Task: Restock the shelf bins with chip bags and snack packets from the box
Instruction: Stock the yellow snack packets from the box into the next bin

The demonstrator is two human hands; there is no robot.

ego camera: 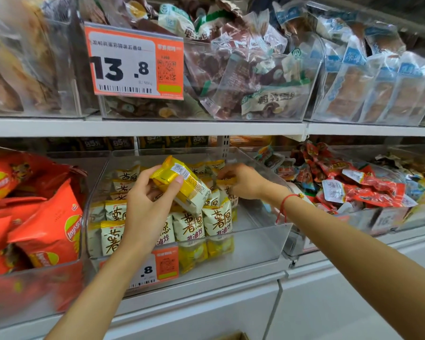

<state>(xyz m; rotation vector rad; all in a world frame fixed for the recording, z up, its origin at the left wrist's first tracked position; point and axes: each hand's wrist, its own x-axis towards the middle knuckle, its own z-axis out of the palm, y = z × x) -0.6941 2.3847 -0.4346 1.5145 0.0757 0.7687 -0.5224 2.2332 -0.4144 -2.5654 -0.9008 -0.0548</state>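
At the centre of the frame the left hand (147,192) holds a yellow-and-cream snack packet (182,185) over the clear middle bin (263,231) on the lower shelf, fingers curled round its end. The right hand (241,180) reaches deeper in, fingertips pinching a packet at the back of the stacked packets (201,222). This looks like the placing step. Next, the held packet likely needs setting upright in the bare right side of the bin. The box corner (233,336) shows at bottom centre.
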